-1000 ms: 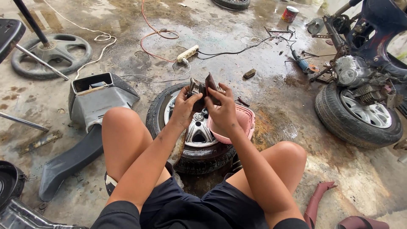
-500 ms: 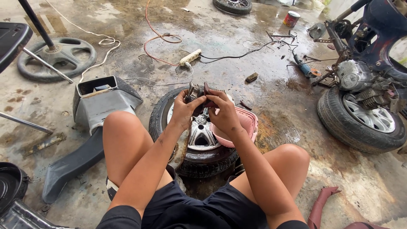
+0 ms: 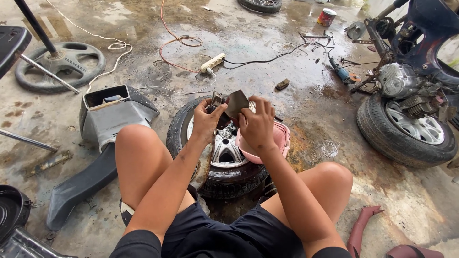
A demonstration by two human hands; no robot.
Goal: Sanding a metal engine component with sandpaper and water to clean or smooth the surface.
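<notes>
Fingers of the right hand (image 3: 258, 125) pinched a dark sandpaper piece (image 3: 236, 103); left hand (image 3: 206, 120) gripped a small metal part (image 3: 214, 100) above the wheel (image 3: 224, 148). Sanding step underway, judged; steady rubbing required.

The supporting surface was a wet, stained concrete floor (image 3: 287, 62). A small tyre with a silver rim (image 3: 224, 153) lay flat on it, with a pink bowl (image 3: 282, 138) at its right edge. A grey body panel (image 3: 112, 117) rested to the left, beyond it a black wheel-shaped stand base (image 3: 60, 64). A white power strip (image 3: 213, 62), an orange cable (image 3: 174, 43) and a red can (image 3: 327, 17) lay farther off. A motorcycle's rear wheel (image 3: 406, 126) stood at the right.
</notes>
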